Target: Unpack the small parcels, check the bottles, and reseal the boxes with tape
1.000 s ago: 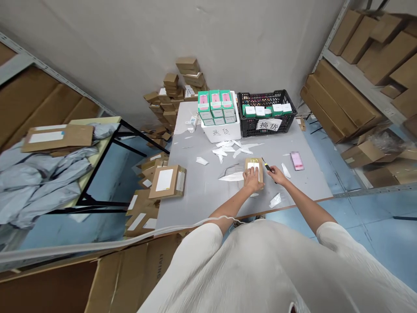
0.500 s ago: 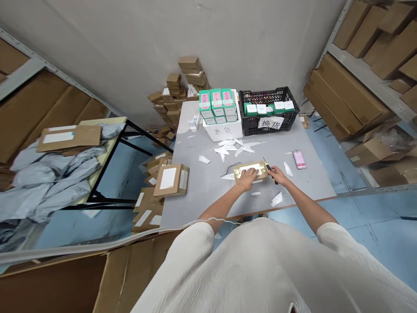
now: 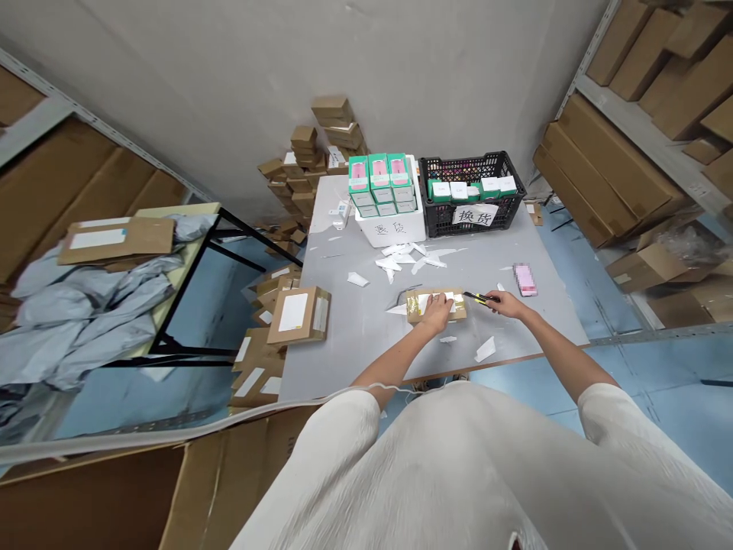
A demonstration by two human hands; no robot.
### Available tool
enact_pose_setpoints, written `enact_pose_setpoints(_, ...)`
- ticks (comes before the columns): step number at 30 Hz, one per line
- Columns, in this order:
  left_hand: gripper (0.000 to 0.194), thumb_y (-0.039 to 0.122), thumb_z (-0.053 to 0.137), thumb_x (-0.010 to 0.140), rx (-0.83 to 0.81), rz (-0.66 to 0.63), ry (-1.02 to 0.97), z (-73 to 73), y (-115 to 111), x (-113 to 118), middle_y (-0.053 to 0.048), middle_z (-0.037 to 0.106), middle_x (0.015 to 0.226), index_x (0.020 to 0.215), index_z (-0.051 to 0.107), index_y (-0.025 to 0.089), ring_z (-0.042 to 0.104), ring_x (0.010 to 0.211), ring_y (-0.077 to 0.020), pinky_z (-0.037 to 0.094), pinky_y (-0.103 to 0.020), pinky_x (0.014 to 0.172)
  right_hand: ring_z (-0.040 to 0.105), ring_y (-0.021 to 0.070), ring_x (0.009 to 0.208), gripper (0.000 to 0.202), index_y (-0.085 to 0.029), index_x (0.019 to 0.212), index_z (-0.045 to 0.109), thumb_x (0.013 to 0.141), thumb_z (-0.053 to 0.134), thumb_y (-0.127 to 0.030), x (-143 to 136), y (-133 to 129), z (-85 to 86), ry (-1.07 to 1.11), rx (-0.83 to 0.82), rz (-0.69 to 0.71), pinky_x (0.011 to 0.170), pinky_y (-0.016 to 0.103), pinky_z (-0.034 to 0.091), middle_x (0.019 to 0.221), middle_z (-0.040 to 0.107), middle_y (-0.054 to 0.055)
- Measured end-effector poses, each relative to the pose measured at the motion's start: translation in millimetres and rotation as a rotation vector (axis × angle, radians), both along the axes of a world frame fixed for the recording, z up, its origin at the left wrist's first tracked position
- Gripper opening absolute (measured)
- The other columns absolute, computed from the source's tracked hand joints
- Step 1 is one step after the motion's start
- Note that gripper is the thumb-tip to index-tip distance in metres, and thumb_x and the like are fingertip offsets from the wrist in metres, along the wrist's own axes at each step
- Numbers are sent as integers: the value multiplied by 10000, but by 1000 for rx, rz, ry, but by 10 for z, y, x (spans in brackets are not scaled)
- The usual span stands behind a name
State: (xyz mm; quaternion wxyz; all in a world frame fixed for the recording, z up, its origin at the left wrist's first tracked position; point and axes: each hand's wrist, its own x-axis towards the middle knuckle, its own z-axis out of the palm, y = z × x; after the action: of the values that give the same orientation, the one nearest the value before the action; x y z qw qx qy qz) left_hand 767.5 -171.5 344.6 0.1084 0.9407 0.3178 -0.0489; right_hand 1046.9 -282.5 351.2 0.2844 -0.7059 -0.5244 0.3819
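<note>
A small cardboard box (image 3: 412,307) with shiny tape and a white label lies on the grey table (image 3: 343,336). My left hand (image 3: 437,313) grips it from above, fingers over the label. In my right hand (image 3: 505,304) is a black-and-yellow utility knife (image 3: 479,297), closed around its handle. The knife points left, and its tip is at the box's right end. Whether the blade touches the tape is too small to tell. White paper scraps (image 3: 485,349) lie near both hands.
A white bin (image 3: 392,229) of green-and-pink boxes and a black crate (image 3: 474,218) stand at the back. A pink blurred item (image 3: 525,280) lies to the right. A larger carton (image 3: 298,317) sits at the left edge. Shelves with cartons (image 3: 607,172) flank the right side.
My right hand has moved right and slightly up, and the knife has swung from steeply slanted to nearly level. My left hand stays on the box.
</note>
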Motion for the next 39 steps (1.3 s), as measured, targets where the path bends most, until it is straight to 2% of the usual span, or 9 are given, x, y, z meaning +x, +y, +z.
enact_pose_setpoints(6, 643, 82, 716, 858, -4, 2, -6, 9, -1, -26, -127, 575, 1374, 1457, 562, 255, 629, 1262, -305, 222, -566, 1344, 726, 247, 1011, 360, -277, 1310, 784, 1066, 537, -372, 194, 163, -33, -442, 8, 279, 807, 308, 521, 1161, 825, 55)
enact_pose_setpoints(9, 680, 80, 738, 849, -1, -1, -21, -5, 2, -33, -132, 575, 1381, 1480, 553, 255, 618, 1299, -313, 230, -566, 1340, 711, 265, 1131, 400, -273, 1384, 747, 1100, 471, -330, 129, 298, -47, -595, 5, 360, 892, 329, 506, 1289, 797, 84)
enact_pose_setpoints(13, 699, 84, 732, 859, 14, -13, -25, -40, 16, -40, -125, 578, 1384, 1503, 533, 270, 621, 1301, -311, 231, -572, 1338, 696, 293, 1176, 410, -267, 1377, 743, 1116, 429, -297, -17, 421, -11, -707, 20, 412, 996, 385, 476, 1281, 783, 125)
enact_pose_setpoints(16, 705, 104, 753, 858, 15, -19, -21, -63, 26, -44, -129, 575, 1377, 1509, 530, 255, 623, 1305, -313, 223, -567, 1341, 701, 292, 1119, 398, -259, 1342, 760, 1106, 445, -319, -63, 429, 55, -642, -9, 403, 948, 370, 481, 1250, 787, 130)
enact_pose_setpoints(19, 702, 102, 763, 850, 16, -16, -27, -74, 32, -48, -123, 577, 1377, 1497, 540, 259, 631, 1296, -311, 220, -571, 1345, 702, 246, 930, 356, -254, 1234, 790, 1080, 501, -392, -14, 372, 102, -425, -131, 381, 809, 319, 488, 1085, 805, 88)
enact_pose_setpoints(23, 665, 106, 763, 856, 14, -23, -27, -78, 28, -63, -119, 581, 1378, 1470, 560, 262, 638, 1285, -309, 221, -576, 1351, 628, 184, 716, 317, -249, 1075, 789, 1016, 585, -485, 88, 280, 41, -179, -272, 347, 656, 286, 455, 867, 758, 33)
enact_pose_setpoints(29, 662, 114, 779, 863, 13, -22, -32, -99, 24, -49, -117, 578, 1369, 1471, 562, 261, 652, 1257, -306, 210, -576, 1349, 612, 184, 747, 317, -234, 1065, 772, 972, 609, -490, 49, 222, -113, -136, -133, 254, 647, 268, 453, 861, 746, 31)
enact_pose_setpoints(36, 661, 98, 766, 862, 5, -10, -34, -105, 30, -38, -103, 568, 1350, 1469, 563, 264, 677, 1176, -282, 221, -577, 1347, 562, 150, 633, 324, -237, 923, 724, 936, 691, -559, 104, 33, -85, -5, -281, 310, 565, 253, 422, 786, 707, 13)
enact_pose_setpoints(39, 646, 88, 746, 859, -5, -15, -37, -90, 49, -41, -110, 566, 1361, 1457, 573, 260, 675, 1180, -286, 254, -567, 1339, 594, 157, 657, 340, -235, 928, 698, 933, 715, -575, 101, 3, -129, 37, -247, 248, 572, 249, 442, 799, 724, 16)
